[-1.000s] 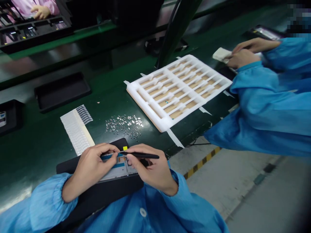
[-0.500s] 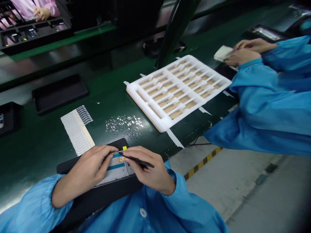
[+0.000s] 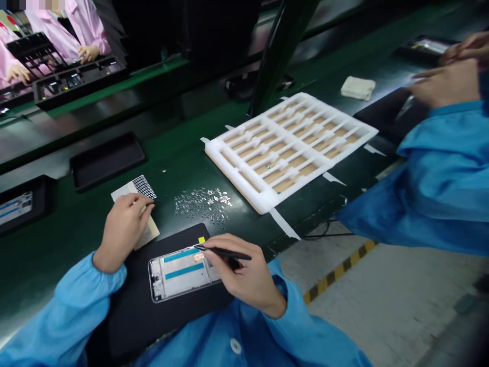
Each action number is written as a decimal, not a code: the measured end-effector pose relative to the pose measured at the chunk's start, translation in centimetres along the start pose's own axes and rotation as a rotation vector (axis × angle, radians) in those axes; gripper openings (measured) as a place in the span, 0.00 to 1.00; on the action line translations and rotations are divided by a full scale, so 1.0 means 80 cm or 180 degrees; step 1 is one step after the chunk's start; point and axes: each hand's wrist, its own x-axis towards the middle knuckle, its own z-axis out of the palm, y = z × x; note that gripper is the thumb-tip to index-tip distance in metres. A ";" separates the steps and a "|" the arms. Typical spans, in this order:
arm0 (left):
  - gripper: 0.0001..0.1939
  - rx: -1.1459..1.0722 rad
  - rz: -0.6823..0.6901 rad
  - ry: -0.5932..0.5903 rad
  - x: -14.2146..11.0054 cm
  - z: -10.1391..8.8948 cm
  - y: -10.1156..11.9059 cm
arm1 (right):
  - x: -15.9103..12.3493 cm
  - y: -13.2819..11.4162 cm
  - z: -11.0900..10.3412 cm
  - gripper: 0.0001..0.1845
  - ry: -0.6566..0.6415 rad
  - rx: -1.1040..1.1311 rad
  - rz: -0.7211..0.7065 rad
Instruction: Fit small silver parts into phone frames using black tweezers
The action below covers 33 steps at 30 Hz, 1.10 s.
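Observation:
My right hand (image 3: pixel 244 270) grips a pair of black tweezers (image 3: pixel 229 252), their tips at the upper edge of a phone frame (image 3: pixel 183 288). The frame is silvery, carries two blue strips, and lies on a black pad (image 3: pixel 133 316). A small yellow tag (image 3: pixel 201 240) sits by the pad's far edge. Over a pale card (image 3: pixel 151 232) with a row of fine strips (image 3: pixel 144 186), my left hand (image 3: pixel 124 227) is closed, thumb and fingertips together. Whatever those fingertips hold is too small to tell. Many tiny metal parts (image 3: pixel 202 204) lie scattered beyond the pad.
A white slotted tray (image 3: pixel 262 201) is taped to the green bench. Black trays (image 3: pixel 107 165) stand at left, one holding another phone frame (image 3: pixel 17 206). A co-worker's blue sleeve (image 3: pixel 451 168) reaches in at right, near a folded white cloth (image 3: pixel 358 87). People in pink work across the bench.
My left hand has left the phone frame and moved up-left onto the card. My right hand stays at the frame with the tweezers. The co-worker at right has let go of the cloth.

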 end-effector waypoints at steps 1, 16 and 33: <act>0.16 0.0107 -0.0075 0.0019 0.006 0.007 -0.011 | 0.001 -0.001 -0.001 0.08 0.0046 0.0019 0.0029; 0.17 0.0464 0.0126 -0.0152 0.005 0.009 -0.014 | 0.010 -0.007 -0.020 0.09 0.0222 -0.0236 -0.0245; 0.09 -0.0656 0.1101 0.0010 -0.071 -0.038 0.095 | 0.002 0.002 -0.018 0.23 -0.0960 -0.1585 -0.0718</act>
